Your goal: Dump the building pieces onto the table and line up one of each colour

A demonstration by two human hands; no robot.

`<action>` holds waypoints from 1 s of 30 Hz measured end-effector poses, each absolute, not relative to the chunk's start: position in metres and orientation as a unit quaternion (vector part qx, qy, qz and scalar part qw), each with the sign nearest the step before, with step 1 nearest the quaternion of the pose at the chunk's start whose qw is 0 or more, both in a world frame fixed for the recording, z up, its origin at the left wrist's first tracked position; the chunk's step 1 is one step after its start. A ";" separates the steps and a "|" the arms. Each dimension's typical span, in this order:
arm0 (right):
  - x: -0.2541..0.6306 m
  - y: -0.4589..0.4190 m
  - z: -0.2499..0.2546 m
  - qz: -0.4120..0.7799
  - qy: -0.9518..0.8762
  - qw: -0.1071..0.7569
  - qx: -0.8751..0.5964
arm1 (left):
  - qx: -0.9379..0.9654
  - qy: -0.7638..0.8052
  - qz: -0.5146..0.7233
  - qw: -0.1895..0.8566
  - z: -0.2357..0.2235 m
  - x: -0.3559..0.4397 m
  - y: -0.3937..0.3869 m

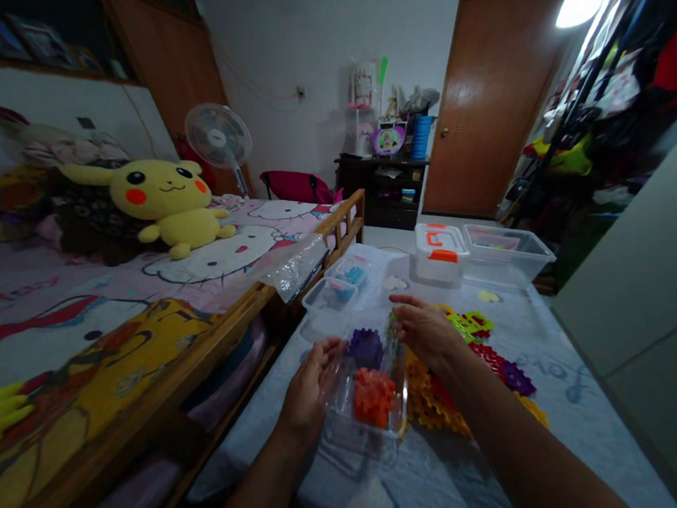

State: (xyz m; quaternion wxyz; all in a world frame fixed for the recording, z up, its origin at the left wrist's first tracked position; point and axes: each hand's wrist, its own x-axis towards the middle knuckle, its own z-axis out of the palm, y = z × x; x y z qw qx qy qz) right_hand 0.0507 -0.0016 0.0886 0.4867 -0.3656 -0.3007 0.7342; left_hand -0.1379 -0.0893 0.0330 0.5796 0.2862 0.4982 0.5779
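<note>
Single head view faces forward, down; table [597, 436] near, wall [270, 33] beyond.

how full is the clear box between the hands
Partly full: the clear box holds purple pieces and orange pieces, with space beside them.

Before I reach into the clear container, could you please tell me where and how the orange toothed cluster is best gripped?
Probably by two opposite sides, coming from above: the orange toothed cluster sits inside the clear container, whose walls would hinder a sideways approach, and its notched edges should offer some purchase.
</note>
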 end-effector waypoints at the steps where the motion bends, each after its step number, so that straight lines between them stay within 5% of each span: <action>1: 0.051 0.004 0.088 0.744 -0.279 0.487 -0.362 | 0.282 0.491 0.580 0.586 0.033 -0.138 -0.091; 12: 0.114 0.019 0.093 0.779 -0.205 0.503 -0.315 | 0.404 0.533 0.463 0.582 0.033 -0.144 -0.091; 16: 0.185 0.010 0.090 0.684 -0.216 0.586 -0.377 | 0.434 0.597 0.407 0.538 0.032 -0.148 -0.080; 21: 0.253 0.000 0.060 0.576 -0.217 0.644 -0.454 | 0.414 0.571 0.485 0.517 0.038 -0.147 -0.084; 30: 0.264 -0.006 0.013 0.512 -0.219 0.643 -0.526 | 0.213 0.499 0.535 0.647 0.077 -0.134 -0.101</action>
